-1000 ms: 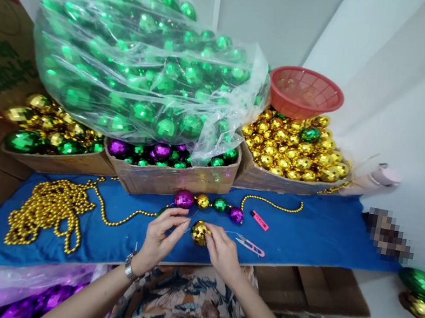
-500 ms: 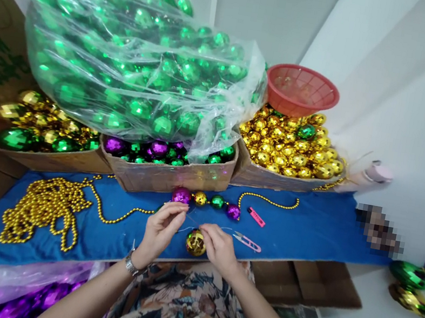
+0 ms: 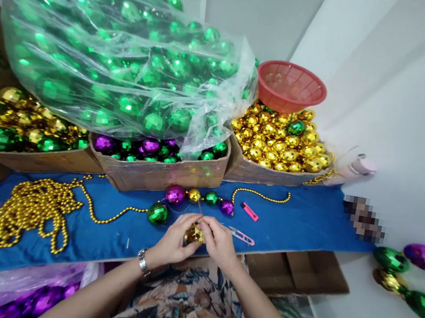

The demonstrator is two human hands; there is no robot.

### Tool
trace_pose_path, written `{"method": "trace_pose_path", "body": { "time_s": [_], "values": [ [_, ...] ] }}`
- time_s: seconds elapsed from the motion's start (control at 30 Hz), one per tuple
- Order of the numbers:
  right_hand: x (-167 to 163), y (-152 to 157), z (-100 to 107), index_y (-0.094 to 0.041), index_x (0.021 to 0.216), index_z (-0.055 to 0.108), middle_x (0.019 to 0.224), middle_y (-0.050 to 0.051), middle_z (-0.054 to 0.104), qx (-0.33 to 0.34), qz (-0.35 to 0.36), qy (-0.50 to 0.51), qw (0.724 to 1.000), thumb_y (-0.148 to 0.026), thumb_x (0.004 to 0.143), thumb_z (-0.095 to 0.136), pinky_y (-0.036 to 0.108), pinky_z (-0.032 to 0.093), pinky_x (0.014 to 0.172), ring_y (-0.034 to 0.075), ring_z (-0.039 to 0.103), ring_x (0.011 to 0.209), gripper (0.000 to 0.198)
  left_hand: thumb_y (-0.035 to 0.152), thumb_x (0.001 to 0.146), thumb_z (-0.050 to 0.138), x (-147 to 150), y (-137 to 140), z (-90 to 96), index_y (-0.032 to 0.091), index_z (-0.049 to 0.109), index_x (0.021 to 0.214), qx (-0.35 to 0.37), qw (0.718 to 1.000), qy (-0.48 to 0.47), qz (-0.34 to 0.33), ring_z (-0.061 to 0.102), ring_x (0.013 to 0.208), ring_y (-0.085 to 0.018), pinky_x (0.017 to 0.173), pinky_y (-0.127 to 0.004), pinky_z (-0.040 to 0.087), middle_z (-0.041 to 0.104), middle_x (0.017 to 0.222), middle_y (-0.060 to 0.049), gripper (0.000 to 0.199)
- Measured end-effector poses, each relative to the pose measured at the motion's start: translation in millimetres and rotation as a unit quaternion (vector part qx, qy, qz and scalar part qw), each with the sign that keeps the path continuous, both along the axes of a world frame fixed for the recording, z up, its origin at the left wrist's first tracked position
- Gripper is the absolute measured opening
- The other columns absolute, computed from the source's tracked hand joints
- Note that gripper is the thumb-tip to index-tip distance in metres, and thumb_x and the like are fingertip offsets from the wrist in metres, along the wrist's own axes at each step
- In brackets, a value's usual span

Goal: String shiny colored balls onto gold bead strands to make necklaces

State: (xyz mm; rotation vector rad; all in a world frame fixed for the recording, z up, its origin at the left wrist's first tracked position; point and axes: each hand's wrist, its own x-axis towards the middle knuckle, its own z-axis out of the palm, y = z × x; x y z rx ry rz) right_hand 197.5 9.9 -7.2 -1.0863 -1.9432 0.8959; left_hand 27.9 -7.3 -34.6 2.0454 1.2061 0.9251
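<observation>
My left hand (image 3: 176, 237) is closed around a shiny gold faceted ball (image 3: 194, 235) near the table's front edge. Against the ball's top, my right hand (image 3: 218, 241) is pinched on a thin, needle-like piece (image 3: 199, 207) that points up and away; its exact kind is unclear. Just beyond my hands lie a green ball (image 3: 157, 213), a large purple ball (image 3: 175, 194), a small gold ball (image 3: 194, 195), a small green ball (image 3: 211, 198) and a small purple ball (image 3: 227, 207) in a row. Pink-handled thread snips (image 3: 243, 236) rest right of my right hand.
Gold bead strands (image 3: 34, 204) are heaped left on the blue cloth (image 3: 108, 239). A pink cutter-like item (image 3: 250, 211) lies right. Behind stand cardboard boxes (image 3: 160, 174) of balls, a big bag of green balls (image 3: 123, 61) and a red basket (image 3: 291, 85).
My left hand has moved down and right, from the thread onto the gold ball. My right hand stays close by, still pinched. The green ball is uncovered, and the view has shifted slightly.
</observation>
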Motion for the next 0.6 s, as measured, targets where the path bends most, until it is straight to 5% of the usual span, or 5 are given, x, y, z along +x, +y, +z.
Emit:
{"method": "trace_pose_path", "body": {
  "time_s": [0.2, 0.3, 0.4, 0.5, 0.6],
  "values": [
    [15.1, -4.2, 24.1, -0.019, 0.100, 0.057, 0.061, -0.004, 0.056, -0.098, -0.030, 0.091, 0.991, -0.037, 0.099, 0.040, 0.021, 0.045, 0.056, 0.011, 0.056, 0.055, 0.025, 0.030, 0.080, 0.063, 15.8, 0.7, -21.3, 0.018, 0.055, 0.124, 0.020, 0.982, 0.181, -0.046, 0.046, 0.121, -0.032, 0.101, -0.049, 0.042, 0.055, 0.128, -0.015, 0.047],
    [52.7, 8.6, 42.2, -0.019, 0.099, 0.058, 0.059, -0.005, 0.053, -0.071, -0.147, 0.171, 0.972, -0.040, 0.097, 0.045, 0.022, 0.043, 0.055, 0.010, 0.052, 0.054, 0.025, 0.024, 0.080, 0.060, 3.2, -2.9, -24.0, 0.020, 0.053, 0.127, 0.013, 0.976, 0.215, -0.034, 0.047, 0.119, -0.031, 0.096, -0.045, 0.045, 0.055, 0.129, -0.013, 0.048],
    [96.1, 28.1, 54.8, -0.019, 0.096, 0.059, 0.057, -0.007, 0.046, -0.017, -0.269, 0.274, 0.923, -0.041, 0.092, 0.057, 0.021, 0.038, 0.051, 0.008, 0.046, 0.051, 0.023, 0.022, 0.077, 0.060, -19.6, -7.2, -18.8, 0.019, 0.055, 0.125, 0.021, 0.968, 0.249, 0.008, 0.047, 0.116, -0.032, 0.096, -0.047, 0.043, 0.056, 0.127, -0.013, 0.048],
    [123.0, 45.4, 53.1, -0.019, 0.094, 0.062, 0.059, -0.007, 0.045, 0.025, -0.338, 0.341, 0.877, -0.042, 0.085, 0.066, 0.021, 0.037, 0.050, 0.007, 0.043, 0.051, 0.025, 0.020, 0.073, 0.062, -41.7, -11.0, -14.3, 0.020, 0.058, 0.121, 0.035, 0.954, 0.292, 0.053, 0.047, 0.115, -0.034, 0.096, -0.051, 0.040, 0.058, 0.125, -0.013, 0.048],
    [123.9, 55.7, 39.5, -0.021, 0.091, 0.064, 0.059, -0.005, 0.045, 0.012, -0.357, 0.354, 0.864, -0.042, 0.080, 0.070, 0.024, 0.036, 0.049, 0.008, 0.043, 0.052, 0.024, 0.021, 0.075, 0.064, -57.8, -14.6, -16.8, 0.021, 0.055, 0.125, 0.044, 0.943, 0.320, 0.086, 0.045, 0.121, -0.036, 0.098, -0.054, 0.038, 0.056, 0.131, -0.013, 0.051]
  ]
}}
